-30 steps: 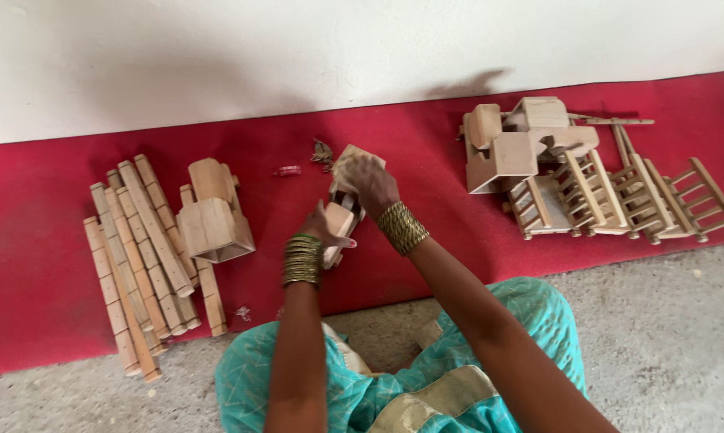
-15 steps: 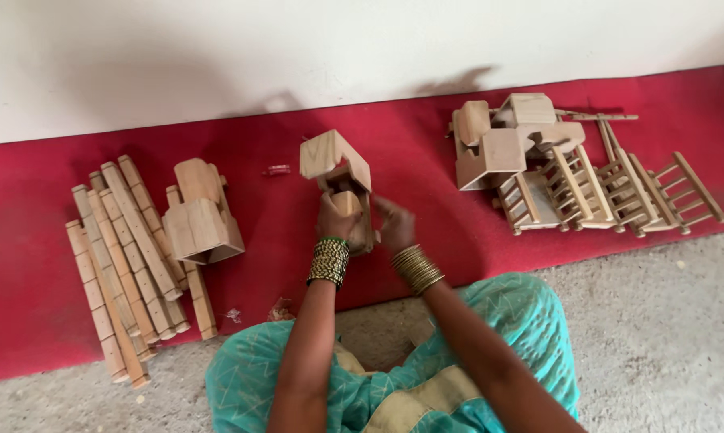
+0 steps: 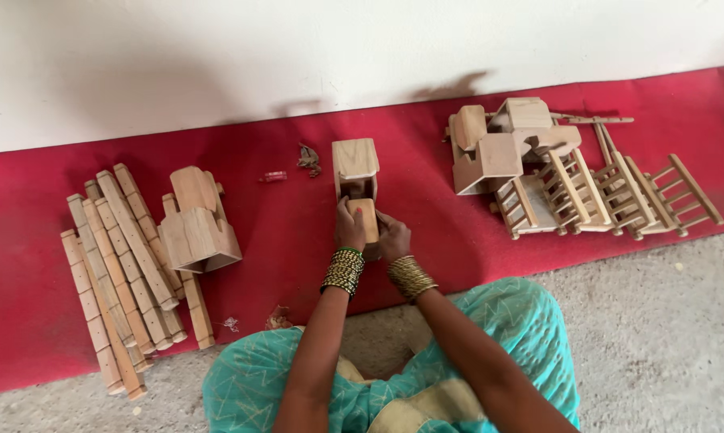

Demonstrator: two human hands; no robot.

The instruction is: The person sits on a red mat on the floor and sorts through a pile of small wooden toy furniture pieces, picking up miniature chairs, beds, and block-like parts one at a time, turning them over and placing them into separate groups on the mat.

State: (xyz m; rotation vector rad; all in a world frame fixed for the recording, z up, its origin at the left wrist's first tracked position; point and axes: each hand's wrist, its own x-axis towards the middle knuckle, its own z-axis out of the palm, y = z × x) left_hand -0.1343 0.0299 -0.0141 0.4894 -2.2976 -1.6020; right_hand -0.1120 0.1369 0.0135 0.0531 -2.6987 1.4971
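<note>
A pale wooden toy body (image 3: 355, 166), box-shaped with a hollow front, stands on the red cloth (image 3: 426, 200) in front of me. My left hand (image 3: 348, 227) and my right hand (image 3: 393, 236) both grip its near end, a small rounded block, from either side. Bangles cover both wrists. The lower part of the piece is hidden behind my fingers.
Several long drilled wooden slats (image 3: 117, 265) lie at the left with another carved wooden body (image 3: 195, 223) on them. At the right sit more carved wooden bodies (image 3: 502, 140) and small ladder-like frames (image 3: 610, 196). A white wall (image 3: 298, 56) runs behind; bare concrete floor (image 3: 667, 337) lies at the right.
The wooden piece, held up and turned in my hands earlier, has come down onto the red cloth, and both hands now hold its near end.
</note>
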